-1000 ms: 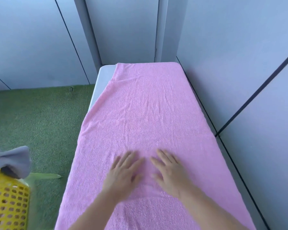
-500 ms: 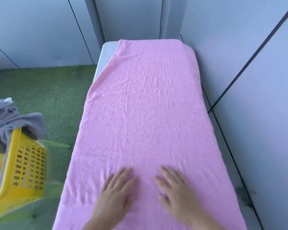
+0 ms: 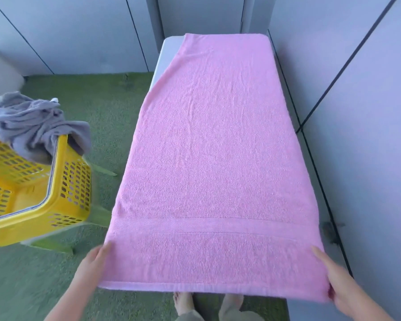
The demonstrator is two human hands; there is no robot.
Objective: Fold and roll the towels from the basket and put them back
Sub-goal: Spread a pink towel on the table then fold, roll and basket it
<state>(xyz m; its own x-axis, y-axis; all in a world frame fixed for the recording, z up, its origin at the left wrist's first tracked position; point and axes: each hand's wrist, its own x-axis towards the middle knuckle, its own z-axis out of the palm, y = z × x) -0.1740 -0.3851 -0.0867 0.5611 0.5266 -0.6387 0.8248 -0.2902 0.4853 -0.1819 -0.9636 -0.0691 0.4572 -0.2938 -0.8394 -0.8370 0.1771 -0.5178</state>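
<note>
Left hand (image 3: 94,265) and right hand (image 3: 338,283) reach forward to the near corners of the pink towel (image 3: 213,147). Each pinches its edge, fingers tucked beneath. The towel lies flat along the white table (image 3: 166,56).

A wall (image 3: 357,112) runs close along the right side of the worktop (image 3: 166,57), leaving only a thin gap. A far wall (image 3: 202,15) shuts off the end. The space above the flat pink towel (image 3: 218,147) is open. The left side is open too, over the green floor (image 3: 107,117). The yellow basket (image 3: 74,181), with a grey towel (image 3: 33,126) in it, sits off to the left.
</note>
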